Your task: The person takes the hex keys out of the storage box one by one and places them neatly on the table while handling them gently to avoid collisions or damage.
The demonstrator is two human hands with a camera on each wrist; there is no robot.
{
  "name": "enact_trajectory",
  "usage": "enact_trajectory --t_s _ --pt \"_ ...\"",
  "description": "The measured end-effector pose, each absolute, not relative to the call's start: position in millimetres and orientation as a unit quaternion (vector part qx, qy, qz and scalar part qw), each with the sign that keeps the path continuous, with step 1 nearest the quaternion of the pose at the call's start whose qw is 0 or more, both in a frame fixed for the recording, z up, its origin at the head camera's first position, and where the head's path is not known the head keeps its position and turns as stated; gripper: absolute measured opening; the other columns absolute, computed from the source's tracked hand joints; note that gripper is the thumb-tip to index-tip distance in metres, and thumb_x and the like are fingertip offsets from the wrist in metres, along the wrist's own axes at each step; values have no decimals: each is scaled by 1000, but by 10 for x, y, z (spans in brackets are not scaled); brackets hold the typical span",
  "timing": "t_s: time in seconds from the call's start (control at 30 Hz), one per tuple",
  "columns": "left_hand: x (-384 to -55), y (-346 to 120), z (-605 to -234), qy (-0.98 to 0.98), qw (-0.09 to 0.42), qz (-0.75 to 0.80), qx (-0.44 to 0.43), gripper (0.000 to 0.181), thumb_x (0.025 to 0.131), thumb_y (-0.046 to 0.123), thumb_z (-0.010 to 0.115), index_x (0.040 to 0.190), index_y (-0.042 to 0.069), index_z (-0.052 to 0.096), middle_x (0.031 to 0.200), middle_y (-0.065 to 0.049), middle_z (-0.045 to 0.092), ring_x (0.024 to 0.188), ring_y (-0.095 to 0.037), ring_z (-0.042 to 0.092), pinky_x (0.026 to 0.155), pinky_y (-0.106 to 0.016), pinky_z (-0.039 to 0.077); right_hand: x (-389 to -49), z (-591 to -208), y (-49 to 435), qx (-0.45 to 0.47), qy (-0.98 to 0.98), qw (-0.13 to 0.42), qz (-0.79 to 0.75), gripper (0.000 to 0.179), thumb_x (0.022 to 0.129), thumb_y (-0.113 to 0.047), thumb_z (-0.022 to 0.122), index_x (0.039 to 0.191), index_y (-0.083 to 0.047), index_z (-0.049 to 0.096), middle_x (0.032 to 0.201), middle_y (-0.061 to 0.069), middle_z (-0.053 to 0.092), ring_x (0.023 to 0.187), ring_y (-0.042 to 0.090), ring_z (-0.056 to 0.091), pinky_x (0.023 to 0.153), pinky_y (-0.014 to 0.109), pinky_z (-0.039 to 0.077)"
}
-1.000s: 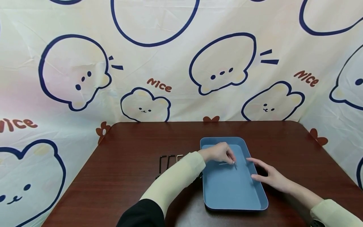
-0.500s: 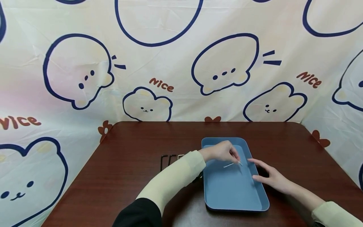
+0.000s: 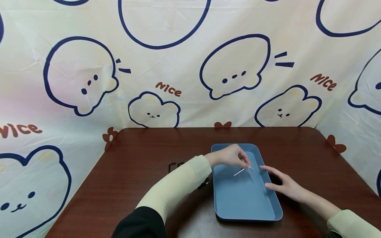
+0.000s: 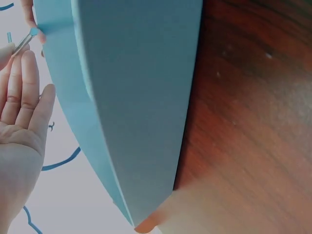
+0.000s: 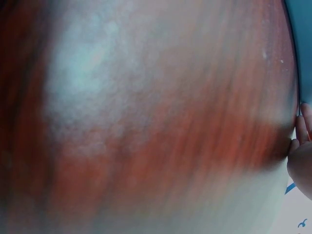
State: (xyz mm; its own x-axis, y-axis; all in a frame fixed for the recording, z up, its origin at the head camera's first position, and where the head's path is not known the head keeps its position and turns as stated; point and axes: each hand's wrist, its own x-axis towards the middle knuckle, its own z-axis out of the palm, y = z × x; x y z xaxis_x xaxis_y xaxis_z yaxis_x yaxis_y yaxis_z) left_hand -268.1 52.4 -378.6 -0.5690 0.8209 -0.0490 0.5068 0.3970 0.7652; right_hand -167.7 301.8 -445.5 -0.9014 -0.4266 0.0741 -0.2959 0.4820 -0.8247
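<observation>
In the head view my left hand [image 3: 231,156] is over the blue tray [image 3: 238,201], pinching a small silver hex key [image 3: 239,172] between thumb and fingertips. One end of the key points down and left, while a short end shows beyond the fingertips. The left wrist view shows the metal key [image 4: 23,42] at the fingertips, with the other fingers extended. At the tray's right edge, my right hand [image 3: 287,186] rests with thumb and fingers spread against the rim. Only part of that hand [image 5: 302,161] appears in the right wrist view.
Dark L-shaped hex keys [image 3: 172,166] lie on the brown table [image 3: 125,185] left of the tray, partly hidden by my left sleeve [image 3: 175,185]. A patterned cloth [image 3: 190,109] hangs behind the table.
My left hand has shifted slightly right and up with the hex key, and more of the key's shaft shows. The right hand stays at the tray's edge.
</observation>
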Motion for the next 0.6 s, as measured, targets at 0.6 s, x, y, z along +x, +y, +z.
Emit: enact_trajectory --t_s 0.6 --pt "-2653 430 -3553 799 207 385 414 8 87 10 74 93 6 76 75 2 70 72 -11 65 69 -20 51 -1671 -4447 3007 -212 866 59 -449 57 94 -15 65 143 -2 39 142 30 39 123 48 38 90 66 40"
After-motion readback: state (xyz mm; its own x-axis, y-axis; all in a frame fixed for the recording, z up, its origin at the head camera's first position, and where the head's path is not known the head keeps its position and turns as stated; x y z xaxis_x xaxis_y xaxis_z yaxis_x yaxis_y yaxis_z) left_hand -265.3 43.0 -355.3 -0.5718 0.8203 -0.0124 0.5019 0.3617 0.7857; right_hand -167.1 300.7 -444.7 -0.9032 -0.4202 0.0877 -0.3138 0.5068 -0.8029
